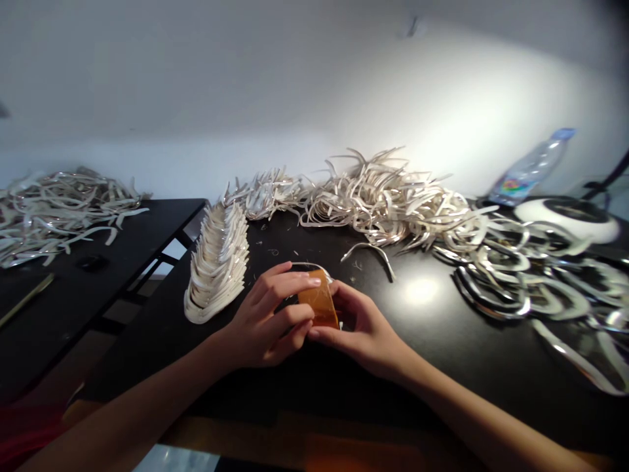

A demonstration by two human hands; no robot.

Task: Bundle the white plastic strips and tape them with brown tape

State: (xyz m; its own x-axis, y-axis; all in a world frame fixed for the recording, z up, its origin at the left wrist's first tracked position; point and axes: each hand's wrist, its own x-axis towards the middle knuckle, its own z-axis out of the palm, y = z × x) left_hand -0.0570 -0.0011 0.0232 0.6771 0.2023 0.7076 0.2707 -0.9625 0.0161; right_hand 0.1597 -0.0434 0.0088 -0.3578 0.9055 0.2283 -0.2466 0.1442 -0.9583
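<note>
My left hand is closed on a flat, amber-coloured translucent piece, its fingers lying across the front and lower edge. Behind that piece a thin white curved strip arches from the left fingers over to my right hand. The right fingers are wrapped round the strip, and the right thumb rests by the amber piece's lower corner. Much of the strip is hidden by the piece and my fingers. To the left of my hands lies a neat row of nested, curved white strips.
A tangled heap of curved strips runs along the wall, with shiny-edged strips at right. One loose strip lies beyond my hands. A plastic bottle leans beside a white rounded object. Another heap covers the left table.
</note>
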